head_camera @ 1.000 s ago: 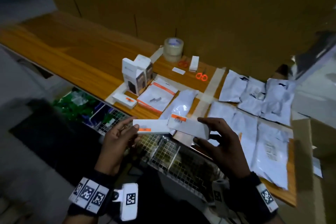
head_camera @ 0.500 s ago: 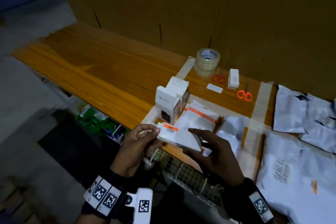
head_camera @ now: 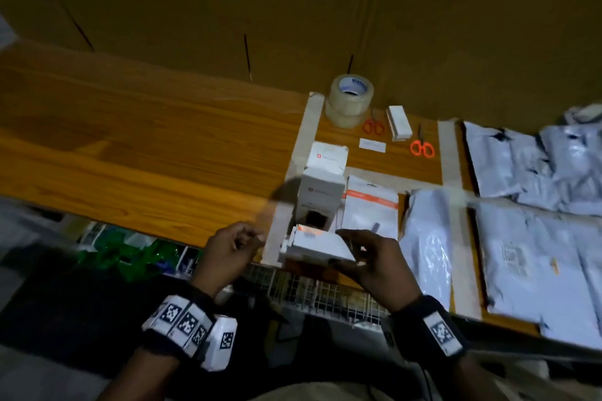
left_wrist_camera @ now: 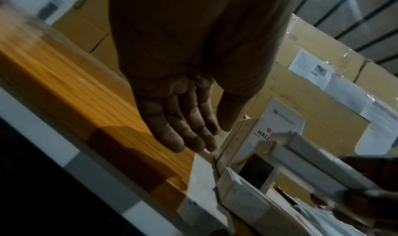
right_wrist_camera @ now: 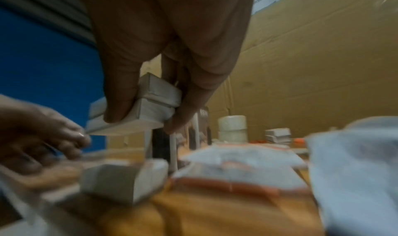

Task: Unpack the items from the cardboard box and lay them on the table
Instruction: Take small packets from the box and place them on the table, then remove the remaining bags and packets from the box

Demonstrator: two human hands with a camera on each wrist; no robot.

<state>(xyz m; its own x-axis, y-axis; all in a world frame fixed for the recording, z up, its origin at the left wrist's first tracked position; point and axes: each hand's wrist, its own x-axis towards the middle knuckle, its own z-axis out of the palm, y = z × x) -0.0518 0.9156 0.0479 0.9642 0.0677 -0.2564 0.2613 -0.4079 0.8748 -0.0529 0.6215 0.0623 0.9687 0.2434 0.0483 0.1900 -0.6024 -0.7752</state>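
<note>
My right hand [head_camera: 350, 247] grips two flat white boxes [head_camera: 312, 246] stacked together, thumb on one long side and fingers on the other, just above the table's [head_camera: 146, 153] front edge. In the right wrist view the same stacked boxes [right_wrist_camera: 155, 93] sit between thumb and fingers of that hand [right_wrist_camera: 143, 120]. My left hand [head_camera: 250, 238] hovers just left of the stack, empty, and in the left wrist view this hand [left_wrist_camera: 193, 142] has straight fingers. A third small white box [right_wrist_camera: 120, 180] lies on the table beneath the held pair.
Two upright white boxes [head_camera: 321, 198] stand behind the stack, beside an orange-striped pouch [head_camera: 371, 205] and a white mailer [head_camera: 426, 238]. Tape rolls [head_camera: 350, 98], orange scissors [head_camera: 422, 148] and a small box [head_camera: 399, 122] lie further back. Grey mailers [head_camera: 537, 254] cover the right; a wire basket [head_camera: 309, 290] sits below.
A second ago each hand held one white box. The two boxes are now stacked in my right hand, and my left hand has let go and drawn slightly left.
</note>
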